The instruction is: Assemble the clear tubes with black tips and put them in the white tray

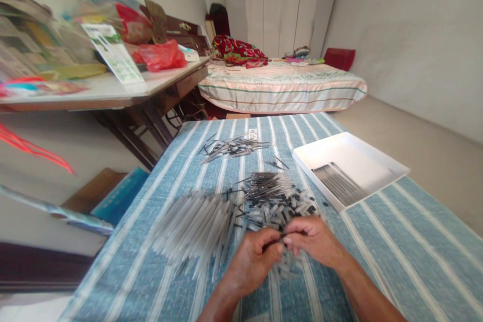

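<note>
My left hand and my right hand meet over the striped cloth, fingertips pinched almost together. Between them shows a thin dark pen part, mostly hidden by the fingers. Just beyond and under the hands lies a heap of short clear and black pen caps. To the left is a big pile of frosted, translucent pen barrels. Thin dark refills lie bunched behind the caps. A white open box at the right holds a row of dark-tipped pens.
Another loose pile of thin dark and clear pieces lies at the table's far end. The blue striped tablecloth covers the table. A cluttered side desk stands at left, and a bed stands behind.
</note>
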Tool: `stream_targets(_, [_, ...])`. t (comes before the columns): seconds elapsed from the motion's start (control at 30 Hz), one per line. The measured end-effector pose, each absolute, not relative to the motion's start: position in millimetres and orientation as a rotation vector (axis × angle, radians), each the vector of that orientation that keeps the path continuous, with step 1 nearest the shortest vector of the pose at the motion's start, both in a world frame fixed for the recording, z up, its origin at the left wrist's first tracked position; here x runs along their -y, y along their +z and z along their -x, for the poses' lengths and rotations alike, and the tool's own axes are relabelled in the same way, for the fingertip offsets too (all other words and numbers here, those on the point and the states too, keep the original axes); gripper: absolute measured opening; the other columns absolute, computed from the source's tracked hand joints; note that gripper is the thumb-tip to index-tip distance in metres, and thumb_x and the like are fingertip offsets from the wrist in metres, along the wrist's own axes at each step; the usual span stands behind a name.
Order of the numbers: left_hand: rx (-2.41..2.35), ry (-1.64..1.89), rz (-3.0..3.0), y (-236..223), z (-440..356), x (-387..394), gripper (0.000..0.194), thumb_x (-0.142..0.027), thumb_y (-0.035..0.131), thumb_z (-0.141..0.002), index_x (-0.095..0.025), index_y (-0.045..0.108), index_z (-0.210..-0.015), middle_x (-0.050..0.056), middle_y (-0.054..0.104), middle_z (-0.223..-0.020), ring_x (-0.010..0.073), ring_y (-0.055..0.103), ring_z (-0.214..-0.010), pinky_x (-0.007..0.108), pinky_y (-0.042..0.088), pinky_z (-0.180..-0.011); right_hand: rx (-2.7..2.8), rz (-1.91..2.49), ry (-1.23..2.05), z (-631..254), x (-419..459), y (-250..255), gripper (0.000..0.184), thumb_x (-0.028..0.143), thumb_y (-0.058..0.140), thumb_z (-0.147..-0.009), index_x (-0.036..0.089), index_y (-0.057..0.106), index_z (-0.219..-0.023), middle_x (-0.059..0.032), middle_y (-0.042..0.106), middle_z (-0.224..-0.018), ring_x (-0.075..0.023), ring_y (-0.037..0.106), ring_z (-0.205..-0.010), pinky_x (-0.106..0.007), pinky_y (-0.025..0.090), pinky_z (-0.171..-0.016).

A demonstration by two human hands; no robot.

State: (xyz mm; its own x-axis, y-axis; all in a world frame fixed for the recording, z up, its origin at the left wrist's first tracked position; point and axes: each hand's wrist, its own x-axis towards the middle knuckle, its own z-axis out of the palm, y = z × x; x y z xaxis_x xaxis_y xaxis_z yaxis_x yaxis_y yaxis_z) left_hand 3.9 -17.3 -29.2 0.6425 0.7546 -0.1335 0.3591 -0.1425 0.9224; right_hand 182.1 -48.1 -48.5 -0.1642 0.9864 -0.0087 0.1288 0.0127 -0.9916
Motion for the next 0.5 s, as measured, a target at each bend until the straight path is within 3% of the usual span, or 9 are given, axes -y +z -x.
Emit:
stream_targets(0.33, [-0.976,0.489,-1.79,-31.1,-2.9,16.2,0.013,-0.021,0.05,-0.076,-0.014,0.056,-0.066,-0.005,0.042,-0.059,0.009,0.037,-0.057,0.02,0.028,-0.052,1.395,1.239,1.299,-177.3,46.8,-56.0,0.021,0.034,0.06,-0.076,0.016,0.058,-0.066,0.0036,0.057,-0.053,-0.0082,0.052,-0.044,-0.018,0.041,-0.044])
stream_targets(0.5, [-0.941,0.431,-1.664,-23.7,-3.6,16.5,0.014,-0.022,0.049,-0.075,-0.015,0.055,-0.064,-0.004,0.046,-0.054,0.0087,0.038,-0.05,0.02,0.028,-0.048,1.456,1.237,1.248,-176.5,48.4,-54.0,0.021,0.031,0.059,-0.078,0.015,0.056,-0.064,0.0038,0.056,-0.051,-0.0081,0.052,-0.044,-0.017,0.039,-0.045])
